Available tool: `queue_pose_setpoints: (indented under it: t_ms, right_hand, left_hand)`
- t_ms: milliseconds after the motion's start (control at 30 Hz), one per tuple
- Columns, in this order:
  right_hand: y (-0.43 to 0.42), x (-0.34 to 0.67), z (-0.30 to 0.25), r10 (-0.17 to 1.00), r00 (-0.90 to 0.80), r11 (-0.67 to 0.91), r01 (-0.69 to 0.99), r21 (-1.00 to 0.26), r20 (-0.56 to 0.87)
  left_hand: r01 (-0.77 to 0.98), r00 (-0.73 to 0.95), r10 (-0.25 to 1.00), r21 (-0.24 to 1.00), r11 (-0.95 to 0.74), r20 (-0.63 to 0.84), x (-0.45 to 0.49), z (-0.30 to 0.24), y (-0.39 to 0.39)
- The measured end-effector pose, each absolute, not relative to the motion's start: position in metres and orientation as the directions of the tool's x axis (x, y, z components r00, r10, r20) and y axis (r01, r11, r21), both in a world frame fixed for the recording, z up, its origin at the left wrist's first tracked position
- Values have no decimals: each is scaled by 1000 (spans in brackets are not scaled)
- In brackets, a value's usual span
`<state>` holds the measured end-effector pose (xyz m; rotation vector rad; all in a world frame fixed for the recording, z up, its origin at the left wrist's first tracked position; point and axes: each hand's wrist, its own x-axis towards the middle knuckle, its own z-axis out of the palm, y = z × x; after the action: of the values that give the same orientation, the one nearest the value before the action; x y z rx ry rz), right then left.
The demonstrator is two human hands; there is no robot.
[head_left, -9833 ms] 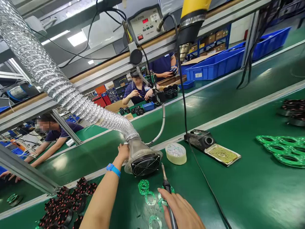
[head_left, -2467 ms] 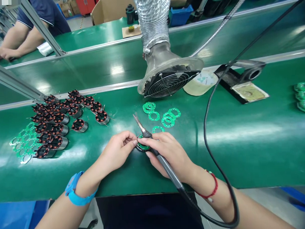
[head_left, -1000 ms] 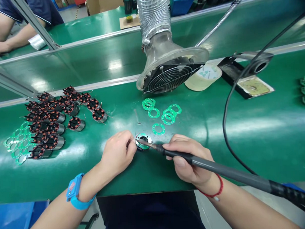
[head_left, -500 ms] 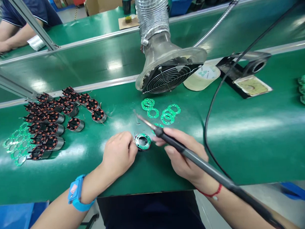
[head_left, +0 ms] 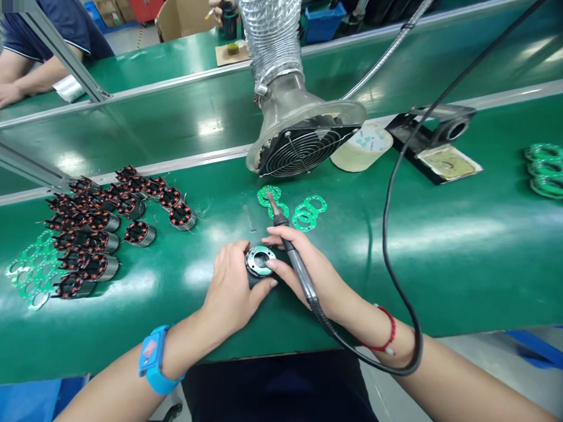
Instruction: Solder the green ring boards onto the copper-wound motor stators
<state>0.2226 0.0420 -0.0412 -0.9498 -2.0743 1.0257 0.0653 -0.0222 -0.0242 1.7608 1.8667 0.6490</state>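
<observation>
In the head view, the left hand (head_left: 231,283) wraps the left side of a motor core (head_left: 255,276), its thumb along the near side. The core sits between the two hands, a green ring board (head_left: 252,265) on top. The right hand (head_left: 321,272) grips a soldering iron (head_left: 300,270), tip pointing away, while its thumb reaches the board's right edge. Loose green rings (head_left: 308,214) lie just beyond the right hand; more cores (head_left: 95,222) stand left of the left hand; a fan (head_left: 302,152) is beyond both.

A green workbench (head_left: 450,285) (glossy with reflected light (head_left: 430,238)) lies under the grip (head_left: 261,261); beyond it, leftward, stand a metal post (head_left: 65,53) and red cabinet (head_left: 145,6).
</observation>
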Motion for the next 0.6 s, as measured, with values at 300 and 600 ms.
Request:
queue_pose_setpoints:
  t_ms: [300,600]
  right_hand:
    - [35,221,-37,733,-490,674,431,-600,472]
    - [35,220,-40,746,-474,660,432,-614,468]
  left_hand:
    - [809,-8,997,586,-38,75,69,-30,-18]
    - [699,210,973,682,-215,91,53,-26,-3]
